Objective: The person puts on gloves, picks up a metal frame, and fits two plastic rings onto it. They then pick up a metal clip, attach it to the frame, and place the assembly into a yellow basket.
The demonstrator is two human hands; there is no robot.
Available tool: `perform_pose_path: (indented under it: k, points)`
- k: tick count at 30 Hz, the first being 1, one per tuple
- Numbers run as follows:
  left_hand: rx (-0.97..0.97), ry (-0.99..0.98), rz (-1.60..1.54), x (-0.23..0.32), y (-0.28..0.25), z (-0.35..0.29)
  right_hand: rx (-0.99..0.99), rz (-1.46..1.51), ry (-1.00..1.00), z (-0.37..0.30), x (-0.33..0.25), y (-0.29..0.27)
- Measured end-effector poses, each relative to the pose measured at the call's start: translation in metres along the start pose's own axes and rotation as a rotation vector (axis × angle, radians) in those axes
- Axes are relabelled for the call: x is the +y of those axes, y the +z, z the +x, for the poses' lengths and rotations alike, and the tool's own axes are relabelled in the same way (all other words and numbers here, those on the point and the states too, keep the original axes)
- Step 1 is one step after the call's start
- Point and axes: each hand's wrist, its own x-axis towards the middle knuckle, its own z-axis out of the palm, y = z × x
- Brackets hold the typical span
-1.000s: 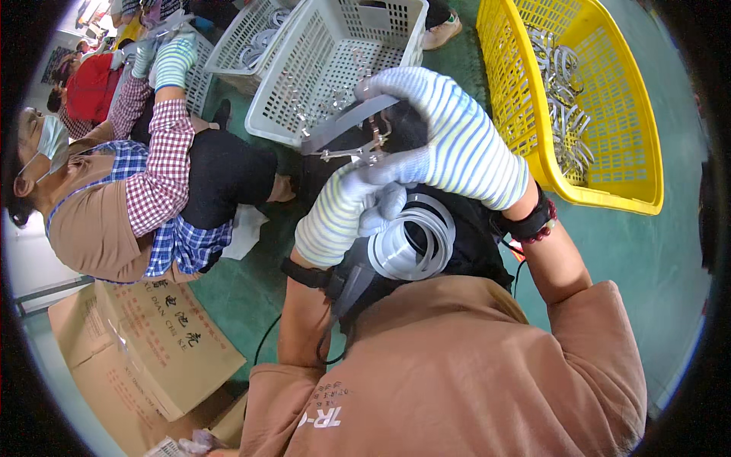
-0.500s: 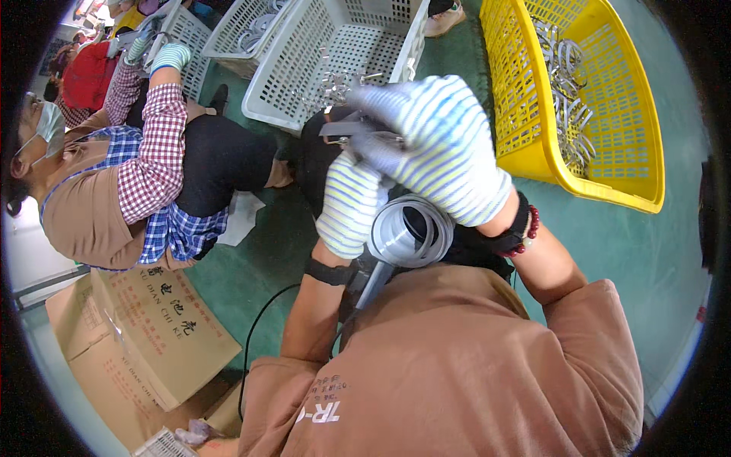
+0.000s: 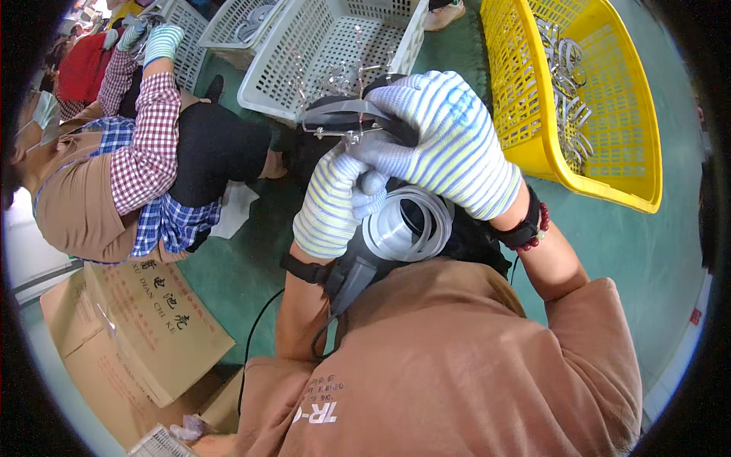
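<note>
Both my hands wear striped white, blue and yellow gloves. My right hand (image 3: 453, 141) is closed around a metal band clamp (image 3: 335, 114), a thin curved strip with a bolt-like piece along its lower side. Below and to its left, my left hand (image 3: 329, 204) has its fingers curled together at the clamp's bolt end; its fingertips are partly covered by the right hand. Under my hands, near my lap, sits a coil of grey-white metal bands (image 3: 411, 225). A dark grey tool-like object (image 3: 354, 282) leans by my left wrist, its kind unclear.
Ahead stands a white crate (image 3: 263, 95) with small metal parts inside. A yellow basket (image 3: 563, 179) at right holds several metal bands. A co-worker (image 3: 145, 167) sits at left, gloved hands over another crate. Cardboard boxes (image 3: 160, 327) and a black cable (image 3: 255, 327) lie lower left.
The blurred right hand has steadied, and the clamp now shows as a wider arc. My left wrist has shifted slightly left, and the dark tool-like object beside it shows more.
</note>
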Motion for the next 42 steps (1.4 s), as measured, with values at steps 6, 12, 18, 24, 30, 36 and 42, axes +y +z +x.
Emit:
perform_pose_path:
  k: [6, 12, 18, 24, 30, 36, 42]
  points:
    - [0.038, 0.042, -0.125, 0.009, -0.002, -0.002, 0.151, 0.24, 0.001, -0.006, 0.024, 0.014]
    - [-0.042, 0.042, -0.108, 0.015, -0.034, -0.003, -0.087, 0.311, 0.3, -0.05, 0.043, 0.001]
    - [0.208, 0.13, 0.672, 0.0, -0.023, -0.005, 0.064, 0.223, 0.109, -0.017, -0.007, 0.024]
    - [0.184, 0.047, 0.862, 0.003, -0.015, -0.01, -0.211, -0.076, 0.031, -0.007, -0.01, 0.022]
    - [0.077, 0.047, 0.082, 0.01, -0.022, -0.016, -0.155, 0.296, 0.367, -0.032, 0.026, 0.001]
    - [0.102, 0.084, 0.19, 0.002, -0.03, -0.001, -0.574, -0.196, 0.428, -0.091, 0.03, 0.012]
    - [0.108, 0.236, 0.403, -0.006, -0.034, -0.002, -0.486, 0.279, 0.485, -0.065, 0.032, 0.006]
